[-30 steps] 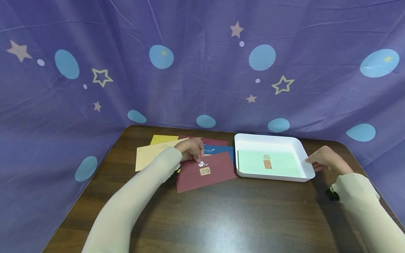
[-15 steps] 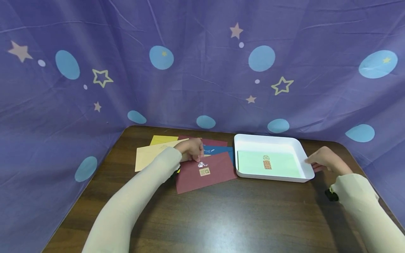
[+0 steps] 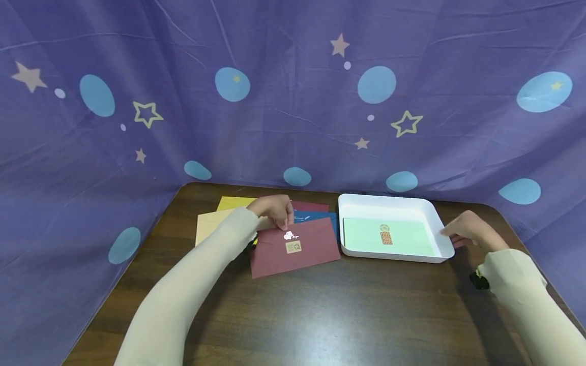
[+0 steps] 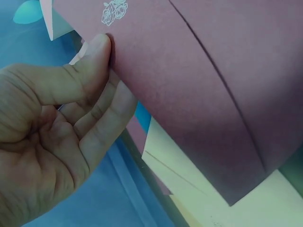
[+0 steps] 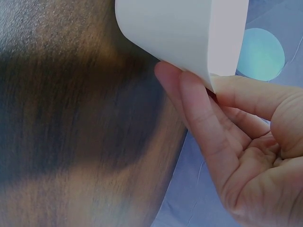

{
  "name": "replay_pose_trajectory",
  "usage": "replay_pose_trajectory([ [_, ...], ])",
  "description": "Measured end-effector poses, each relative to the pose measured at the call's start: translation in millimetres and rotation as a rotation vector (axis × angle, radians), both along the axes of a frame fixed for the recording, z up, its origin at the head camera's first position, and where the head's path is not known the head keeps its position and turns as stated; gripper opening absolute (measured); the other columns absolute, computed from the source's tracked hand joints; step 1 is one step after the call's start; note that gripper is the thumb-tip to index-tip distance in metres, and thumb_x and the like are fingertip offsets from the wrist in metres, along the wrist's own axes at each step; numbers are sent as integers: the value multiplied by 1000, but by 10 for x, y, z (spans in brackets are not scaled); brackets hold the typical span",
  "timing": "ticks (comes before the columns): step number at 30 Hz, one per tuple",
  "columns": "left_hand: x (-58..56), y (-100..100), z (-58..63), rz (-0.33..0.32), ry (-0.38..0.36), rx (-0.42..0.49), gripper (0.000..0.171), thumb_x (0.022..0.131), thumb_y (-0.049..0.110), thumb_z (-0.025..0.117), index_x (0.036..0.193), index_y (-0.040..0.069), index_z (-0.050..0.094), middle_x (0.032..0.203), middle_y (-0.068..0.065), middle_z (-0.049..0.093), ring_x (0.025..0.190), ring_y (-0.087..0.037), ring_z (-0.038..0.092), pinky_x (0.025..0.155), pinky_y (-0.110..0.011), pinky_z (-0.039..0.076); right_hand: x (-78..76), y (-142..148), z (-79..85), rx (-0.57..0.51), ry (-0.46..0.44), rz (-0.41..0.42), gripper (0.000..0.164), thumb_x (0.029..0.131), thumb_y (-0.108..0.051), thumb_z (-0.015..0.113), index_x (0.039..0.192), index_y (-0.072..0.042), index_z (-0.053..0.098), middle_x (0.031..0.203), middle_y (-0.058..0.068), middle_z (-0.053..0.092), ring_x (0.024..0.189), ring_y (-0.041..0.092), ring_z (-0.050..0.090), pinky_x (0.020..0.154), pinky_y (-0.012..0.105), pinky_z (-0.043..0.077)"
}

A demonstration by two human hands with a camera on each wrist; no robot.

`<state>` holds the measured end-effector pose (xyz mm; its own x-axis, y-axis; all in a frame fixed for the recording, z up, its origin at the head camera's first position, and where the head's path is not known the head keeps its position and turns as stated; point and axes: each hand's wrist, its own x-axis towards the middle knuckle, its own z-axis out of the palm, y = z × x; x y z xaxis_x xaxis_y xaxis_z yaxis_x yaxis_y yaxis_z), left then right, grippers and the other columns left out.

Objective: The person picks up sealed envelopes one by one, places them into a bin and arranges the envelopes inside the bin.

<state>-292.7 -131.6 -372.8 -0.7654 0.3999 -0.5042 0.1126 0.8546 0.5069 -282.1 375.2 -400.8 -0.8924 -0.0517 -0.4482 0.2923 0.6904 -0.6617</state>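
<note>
In the head view my left hand (image 3: 276, 209) pinches the upper edge of a dark red envelope (image 3: 316, 244), which bears a white rose print and a tan stamp. The left wrist view shows the thumb on the printed face near the roses, the other fingers behind the envelope (image 4: 199, 94). My right hand (image 3: 473, 231) grips the right rim of a white tray (image 3: 389, 203). Up close, the thumb lies at the tray's edge (image 5: 175, 33) with fingertips under it. A mint green envelope (image 3: 412, 236) with a reddish stamp lies inside the tray.
Behind the held envelope lie a cream envelope (image 3: 208, 223), a yellow one (image 3: 233, 202), a blue one (image 3: 316, 215) and another dark red one (image 3: 313, 206), overlapping. All rest on a dark wooden table (image 3: 348, 310). A purple curtain (image 3: 293, 127) hangs beyond the far edge.
My left hand has shifted slightly left and up with the dark red envelope, and its sleeve covers more of the cream one. The right hand keeps its grip on the tray.
</note>
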Motion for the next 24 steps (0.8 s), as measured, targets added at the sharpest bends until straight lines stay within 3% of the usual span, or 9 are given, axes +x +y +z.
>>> replay_pose_trajectory([
  [12,31,7,181,-48,10,13,10,88,-8,72,89,2,75,78,-1,68,72,-10,61,75,-35,62,-35,13,4,13,-12,14,34,91,-1,70,112,25,62,73,1,69,69,15,69,68,37,63],
  [24,12,61,369,-115,-18,24,14,88,-6,72,87,7,77,78,1,69,74,-11,65,70,-31,61,-28,6,9,21,-6,22,33,90,-1,70,110,25,63,72,2,70,68,15,69,67,36,63],
])
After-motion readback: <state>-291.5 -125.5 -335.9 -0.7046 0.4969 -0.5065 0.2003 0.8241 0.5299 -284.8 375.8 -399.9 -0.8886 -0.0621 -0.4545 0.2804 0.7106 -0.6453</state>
